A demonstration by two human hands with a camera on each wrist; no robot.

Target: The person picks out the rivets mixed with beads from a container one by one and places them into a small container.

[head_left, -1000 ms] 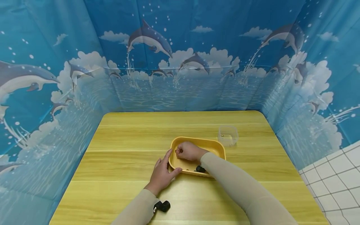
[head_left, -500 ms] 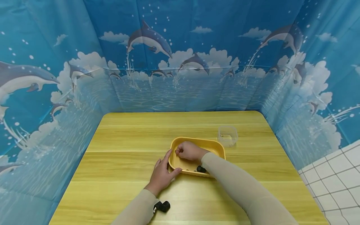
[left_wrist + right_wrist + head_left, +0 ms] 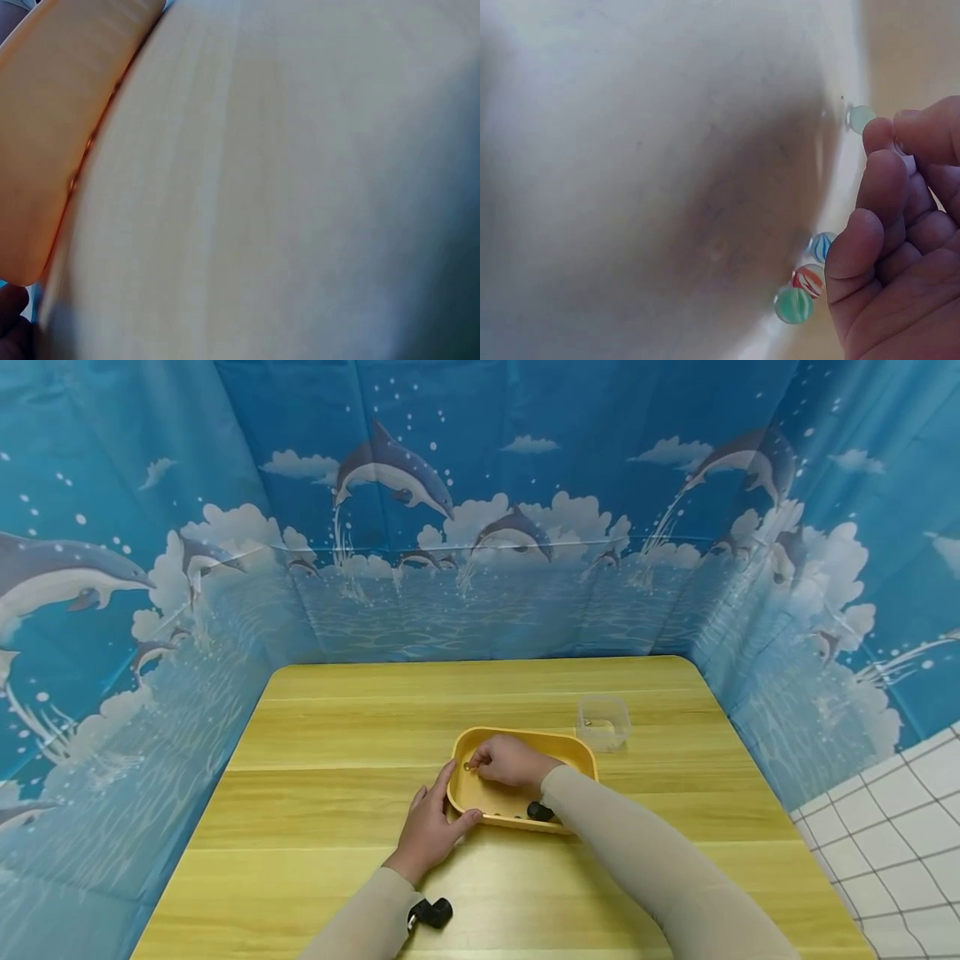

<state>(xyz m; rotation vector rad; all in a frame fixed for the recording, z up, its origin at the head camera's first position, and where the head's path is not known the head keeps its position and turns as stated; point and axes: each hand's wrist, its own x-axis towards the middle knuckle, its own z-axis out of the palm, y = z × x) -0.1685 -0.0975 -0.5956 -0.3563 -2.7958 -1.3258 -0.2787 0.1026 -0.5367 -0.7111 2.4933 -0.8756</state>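
A yellow tray (image 3: pixel 525 732) lies near the middle of the table. My left hand (image 3: pixel 427 833) braces its front left corner, fingers straight along the left outer wall and thumb on the front rim. Inside the tray, near the left end, my right hand (image 3: pixel 508 762) has curled fingers. In the right wrist view, thumb and index finger pinch a clear glass marble (image 3: pixel 902 147), mostly hidden. A pale green marble (image 3: pixel 861 118) sits by the index fingertip. Further along the wall lie a blue-striped marble (image 3: pixel 823 246), a red-and-white marble (image 3: pixel 809 280) and a green marble (image 3: pixel 793 306).
A clear plastic box (image 3: pixel 603 727) with something small inside stands behind the tray's right end. A black wrist camera (image 3: pixel 432 912) hangs at the left sleeve, another black camera (image 3: pixel 539 811) at the right sleeve. A dolphin-print curtain (image 3: pixel 465 602) borders the wooden table (image 3: pixel 337 735).
My right fingertips have shifted slightly right, and a marble now shows beside them at the tray's left end. The left hand stays at the corner. The head view has moved a little.
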